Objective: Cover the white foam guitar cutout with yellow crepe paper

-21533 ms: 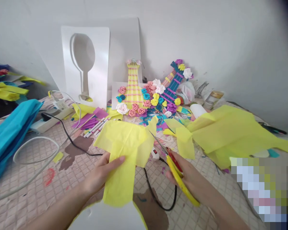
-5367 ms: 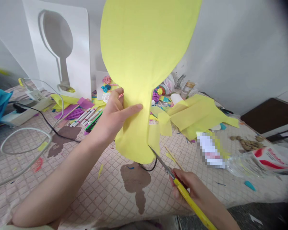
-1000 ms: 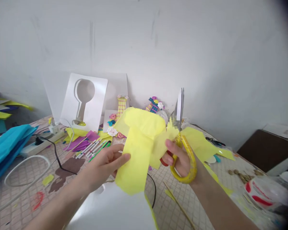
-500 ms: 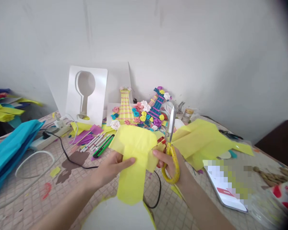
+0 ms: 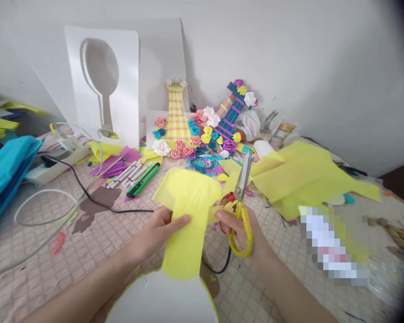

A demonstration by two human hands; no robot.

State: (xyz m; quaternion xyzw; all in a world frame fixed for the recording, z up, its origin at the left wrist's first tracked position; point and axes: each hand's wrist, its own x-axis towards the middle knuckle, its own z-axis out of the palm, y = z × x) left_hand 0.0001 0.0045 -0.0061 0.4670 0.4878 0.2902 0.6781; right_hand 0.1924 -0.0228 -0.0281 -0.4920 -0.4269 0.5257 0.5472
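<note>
In front of me is a cutout with a round white lower part (image 5: 161, 298) and a long neck covered in yellow crepe paper (image 5: 186, 237). My left hand (image 5: 163, 233) grips the neck from its left side, the thumb lying on top. With thumb and fingertips, my right hand (image 5: 244, 229) pinches a loose yellow paper flap (image 5: 215, 214) at the neck's right edge. Scissors (image 5: 241, 204) with yellow-wrapped handles are also held in that hand, blades pointing up and away from the paper. A small red thing (image 5: 228, 197) shows behind the flap, partly hidden.
Paper-flower guitars (image 5: 177, 119) lean at the back beside a white board with a cut-out shape (image 5: 128, 89). Pens (image 5: 126, 175), a green utility knife (image 5: 143, 181) and a power strip (image 5: 57, 168) lie left. Yellow paper sheets (image 5: 299, 175) and a blurred-out phone (image 5: 330, 246) lie right.
My view has tilted down, so the background sits higher in the picture. The yellow flap at the neck's right edge now stretches outward, pulled between the right fingers. Both hands keep their hold.
</note>
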